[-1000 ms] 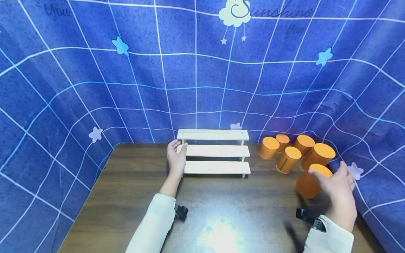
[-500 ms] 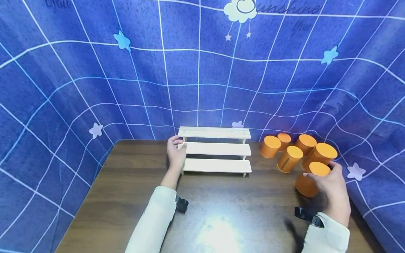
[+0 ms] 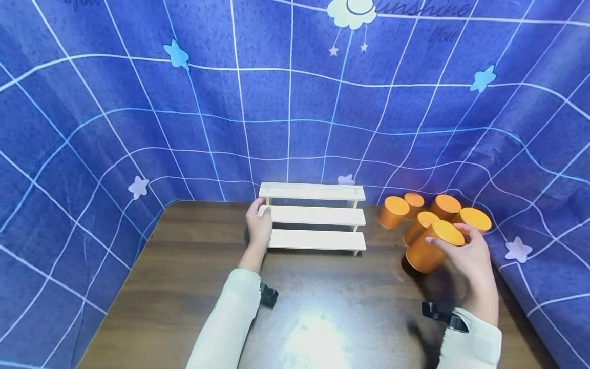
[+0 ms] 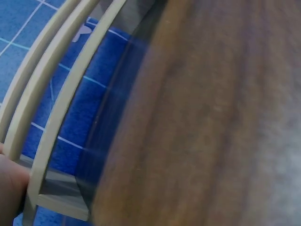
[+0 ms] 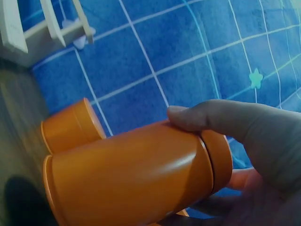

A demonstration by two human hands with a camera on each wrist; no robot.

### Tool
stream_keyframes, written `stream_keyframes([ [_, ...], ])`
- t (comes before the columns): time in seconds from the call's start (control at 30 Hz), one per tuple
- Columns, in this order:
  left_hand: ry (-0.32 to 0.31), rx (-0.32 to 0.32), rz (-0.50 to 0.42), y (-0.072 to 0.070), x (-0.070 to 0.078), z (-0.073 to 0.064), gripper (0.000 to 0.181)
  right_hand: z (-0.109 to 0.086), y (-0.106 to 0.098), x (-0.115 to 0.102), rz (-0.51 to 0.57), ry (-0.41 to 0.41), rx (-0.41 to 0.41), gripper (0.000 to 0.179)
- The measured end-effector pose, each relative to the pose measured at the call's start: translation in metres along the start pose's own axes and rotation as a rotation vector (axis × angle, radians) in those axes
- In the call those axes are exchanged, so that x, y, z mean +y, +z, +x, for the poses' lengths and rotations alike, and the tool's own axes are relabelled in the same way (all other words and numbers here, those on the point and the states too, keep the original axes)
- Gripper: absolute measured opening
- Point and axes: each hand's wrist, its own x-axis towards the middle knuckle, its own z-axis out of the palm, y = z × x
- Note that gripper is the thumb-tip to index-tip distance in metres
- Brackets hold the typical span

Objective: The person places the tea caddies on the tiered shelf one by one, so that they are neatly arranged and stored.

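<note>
In the head view my right hand (image 3: 472, 264) grips an orange lidded canister (image 3: 426, 251) near its top, thumb on one side and fingers on the other. The canister leans and appears lifted off the table, with a shadow below it. The right wrist view shows the same canister (image 5: 127, 179) side-on, my thumb across its upper end. My left hand (image 3: 258, 228) holds the left end of a pale wooden three-tier stand (image 3: 318, 215), thumb at the middle tier. In the left wrist view, part of this hand (image 4: 11, 186) meets the stand's slats (image 4: 70, 89); its other fingers are hidden.
Several more orange canisters stand grouped at the back right, among them a short one (image 3: 394, 212) and a wide one (image 3: 476, 219). A blue patterned curtain (image 3: 290, 102) surrounds the brown wooden table (image 3: 193, 287) at the back and sides. Light glares on its front.
My right hand has closed around the nearest orange canister, raised it and moved it left, in front of the others. My left hand stays at the stand's end.
</note>
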Motion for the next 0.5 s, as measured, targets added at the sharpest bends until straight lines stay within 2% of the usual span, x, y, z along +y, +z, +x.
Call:
stream_keyframes([
  [0.13,0.022,0.005,-0.017,0.0,-0.004,-0.001,0.039,0.002,0.007,-0.009,0.018,-0.07,-0.024,0.093],
  [0.3,0.037,0.004,-0.05,0.001,-0.005,-0.003,0.038,0.001,0.022,-0.022,0.105,-0.137,-0.013,0.09],
  [0.5,0.057,0.038,-0.029,-0.001,-0.006,-0.002,0.035,0.0,0.047,-0.041,0.211,-0.232,-0.011,0.084],
])
